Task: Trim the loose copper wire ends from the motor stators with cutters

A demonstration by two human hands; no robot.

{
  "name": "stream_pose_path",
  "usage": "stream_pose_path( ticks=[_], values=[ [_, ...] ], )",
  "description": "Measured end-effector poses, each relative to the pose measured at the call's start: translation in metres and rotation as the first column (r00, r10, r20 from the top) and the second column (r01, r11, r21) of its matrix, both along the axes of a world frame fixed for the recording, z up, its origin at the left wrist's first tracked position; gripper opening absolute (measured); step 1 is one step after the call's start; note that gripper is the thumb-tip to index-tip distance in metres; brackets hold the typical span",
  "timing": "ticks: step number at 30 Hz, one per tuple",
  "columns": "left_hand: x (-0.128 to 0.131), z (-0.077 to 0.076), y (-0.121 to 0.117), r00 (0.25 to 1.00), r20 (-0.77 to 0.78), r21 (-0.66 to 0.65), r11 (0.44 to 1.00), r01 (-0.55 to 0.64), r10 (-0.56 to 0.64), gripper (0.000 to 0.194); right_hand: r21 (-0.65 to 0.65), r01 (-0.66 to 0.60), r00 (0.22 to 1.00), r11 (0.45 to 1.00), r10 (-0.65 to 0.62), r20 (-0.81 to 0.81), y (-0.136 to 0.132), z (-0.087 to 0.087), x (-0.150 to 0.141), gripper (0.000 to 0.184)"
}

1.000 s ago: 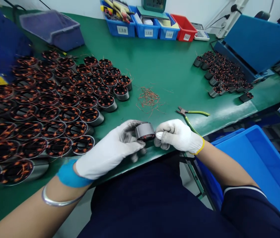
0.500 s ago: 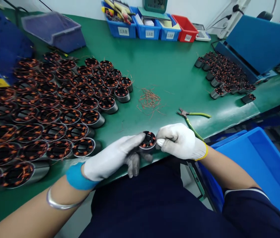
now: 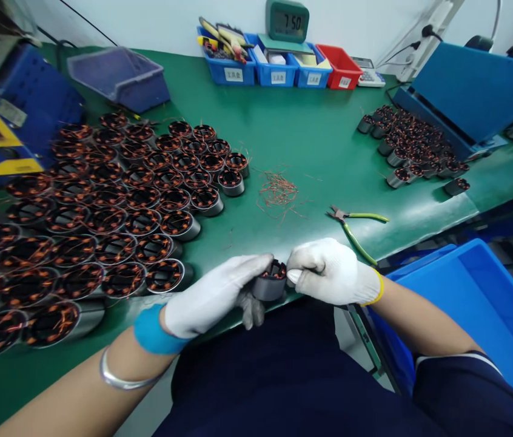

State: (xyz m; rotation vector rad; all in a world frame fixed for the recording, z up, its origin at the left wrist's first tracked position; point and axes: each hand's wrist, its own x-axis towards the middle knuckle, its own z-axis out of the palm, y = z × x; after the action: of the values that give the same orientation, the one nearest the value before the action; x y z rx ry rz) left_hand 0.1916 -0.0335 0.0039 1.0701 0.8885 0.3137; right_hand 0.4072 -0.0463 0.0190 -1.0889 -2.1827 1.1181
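A motor stator (image 3: 269,287), a dark grey cylinder with copper windings round its top, is held over the table's front edge. My gloved left hand (image 3: 220,290) is closed round it, thumb along the top rim and fingers underneath. My right hand (image 3: 329,271), also in a white glove, is pinched at the stator's right side; what its fingers hold, if anything, is hidden. Diagonal cutters (image 3: 368,216) with green handles lie spread just beyond my right hand. Cut copper wire scraps (image 3: 279,189) form a small pile on the table behind the stator.
Many stators with loose wire ends (image 3: 115,249) crowd the left of the green table (image 3: 302,133); another group (image 3: 413,142) stands at right. Tool boxes (image 3: 233,74) and a clock (image 3: 287,22) line the back. A blue bin (image 3: 470,303) sits low at right.
The stator in my left hand has tipped, so its side wall shows more and its open top less. My right hand stays pinched beside it. The whole view has shifted slightly.
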Motion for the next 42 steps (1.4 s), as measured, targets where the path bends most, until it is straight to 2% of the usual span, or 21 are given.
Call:
stream_pose_path(
  ticks=[2, 4, 6, 8, 10, 12, 13, 15, 16, 17, 18, 21, 23, 25, 28, 30, 32, 34, 37, 39, 42],
  values=[
    [-0.002, 0.004, 0.003, 0.985, 0.132, 0.054, 0.991, -0.120, 0.112, 0.029, -0.146, 0.016, 0.999, 0.989, -0.021, -0.028, 0.000, -0.001, 0.000, 0.025],
    [-0.004, 0.007, 0.006, 0.863, 0.297, 0.121, 0.881, -0.458, 0.408, 0.023, -0.263, 0.026, 0.997, 0.964, -0.044, -0.062, 0.000, -0.001, -0.001, 0.029],
    [-0.003, 0.008, 0.009, 0.764, 0.318, 0.044, 0.796, -0.603, 0.561, 0.030, -0.202, 0.016, 0.999, 0.979, -0.026, -0.048, 0.001, 0.000, -0.001, 0.028],
    [0.000, 0.007, 0.011, 0.882, 0.208, -0.053, 0.905, -0.422, 0.423, 0.025, -0.005, -0.021, 0.999, 1.000, 0.021, 0.025, 0.000, 0.003, -0.002, 0.023],
    [0.003, 0.004, 0.009, 0.990, 0.109, -0.087, 0.993, -0.076, 0.085, 0.035, 0.164, -0.065, 0.988, 0.984, 0.040, 0.151, -0.001, 0.005, -0.003, 0.021],
    [0.004, 0.000, 0.005, 1.000, 0.014, 0.131, 0.991, 0.018, -0.020, 0.042, 0.259, -0.088, 0.950, 0.962, 0.003, 0.311, -0.002, 0.007, -0.002, 0.022],
    [0.005, -0.002, 0.002, 0.999, -0.032, 0.331, 0.943, -0.028, 0.041, 0.045, 0.283, -0.088, 0.925, 0.955, -0.028, 0.379, -0.003, 0.008, -0.002, 0.024],
    [0.006, -0.006, -0.002, 0.972, -0.051, 0.706, 0.697, -0.127, 0.229, 0.048, 0.295, -0.059, 0.900, 0.954, -0.077, 0.429, -0.003, 0.009, 0.000, 0.025],
    [0.006, -0.008, -0.003, 0.958, -0.043, 0.807, 0.575, -0.135, 0.285, 0.050, 0.280, -0.031, 0.908, 0.960, -0.090, 0.409, -0.002, 0.008, 0.001, 0.025],
    [0.006, -0.009, -0.003, 0.952, -0.050, 0.851, 0.513, -0.117, 0.301, 0.051, 0.253, -0.003, 0.924, 0.968, -0.095, 0.371, -0.001, 0.008, 0.002, 0.025],
    [0.006, -0.010, -0.003, 0.955, -0.072, 0.854, 0.512, -0.089, 0.288, 0.049, 0.223, 0.017, 0.939, 0.975, -0.092, 0.331, -0.001, 0.007, 0.003, 0.024],
    [0.005, -0.009, 0.001, 0.973, -0.181, 0.703, 0.711, 0.027, 0.142, 0.040, 0.189, 0.044, 0.958, 0.981, -0.095, 0.270, 0.001, 0.002, 0.004, 0.023],
    [0.005, -0.010, 0.003, 0.970, -0.238, 0.634, 0.764, 0.122, 0.043, 0.035, 0.124, 0.074, 0.963, 0.990, -0.103, 0.248, 0.002, -0.002, 0.002, 0.021],
    [0.005, -0.013, 0.002, 0.961, -0.269, 0.755, 0.635, 0.164, 0.072, 0.026, -0.113, 0.140, 0.980, 0.984, -0.121, 0.159, 0.002, -0.008, -0.002, 0.021],
    [0.008, -0.021, 0.001, 0.942, -0.205, 0.961, 0.239, 0.142, 0.264, 0.019, -0.542, 0.173, 0.975, 0.822, -0.222, -0.027, 0.003, -0.016, -0.008, 0.024],
    [0.008, -0.025, 0.001, 0.931, -0.173, 0.981, 0.135, 0.136, 0.321, 0.018, -0.602, 0.159, 0.968, 0.783, -0.243, -0.061, 0.005, -0.019, -0.006, 0.029],
    [0.008, -0.028, 0.002, 0.919, -0.190, 0.976, 0.170, 0.138, 0.345, 0.018, -0.400, 0.184, 0.977, 0.898, -0.210, -0.024, 0.007, -0.020, 0.000, 0.036],
    [0.008, -0.028, 0.003, 0.902, -0.227, 0.960, 0.241, 0.144, 0.367, 0.021, 0.032, 0.173, 0.983, 0.984, -0.175, 0.059, 0.009, -0.020, 0.006, 0.055],
    [0.008, -0.029, 0.003, 0.885, -0.259, 0.943, 0.301, 0.144, 0.388, 0.025, 0.573, -0.012, 0.942, 0.820, -0.183, 0.282, 0.010, -0.022, 0.008, 0.055],
    [0.008, -0.030, 0.003, 0.890, -0.249, 0.945, 0.298, 0.137, 0.382, 0.028, 0.664, -0.162, 0.875, 0.730, -0.206, 0.439, 0.010, -0.024, 0.004, 0.028],
    [0.009, -0.032, 0.003, 0.911, -0.233, 0.951, 0.274, 0.141, 0.341, 0.036, 0.640, -0.293, 0.798, 0.710, -0.187, 0.573, 0.012, -0.022, 0.000, 0.030]
  ],
)
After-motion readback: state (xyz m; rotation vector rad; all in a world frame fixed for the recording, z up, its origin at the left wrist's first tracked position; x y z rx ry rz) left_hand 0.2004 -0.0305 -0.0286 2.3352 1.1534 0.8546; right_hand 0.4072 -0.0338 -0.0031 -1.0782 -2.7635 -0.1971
